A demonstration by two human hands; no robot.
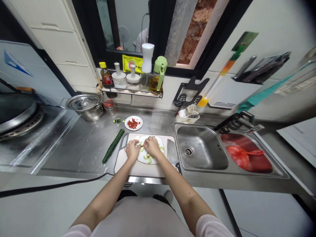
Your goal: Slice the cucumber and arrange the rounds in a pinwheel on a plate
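Observation:
Both of my hands rest over a white plate [158, 142] that sits on a pale cutting board [145, 168]. My left hand [132, 150] is curled at the plate's left rim, fingers pinched near cucumber slices [148, 159]. My right hand [151, 145] is curled over the plate's middle, fingertips close to the left hand's. What the fingers pinch is too small to make out. A whole cucumber [113, 145] lies on the counter left of the board. A cleaver [172, 152] lies at the board's right edge.
A small plate of chopped red chilli [133, 123] and cucumber ends [117, 120] sit behind the board. A steel pot [85, 106] and a wok [14, 113] stand left. The sink [201, 149] is right, with a red bag [240, 154] in its far basin. Condiment bottles [148, 70] line a rack.

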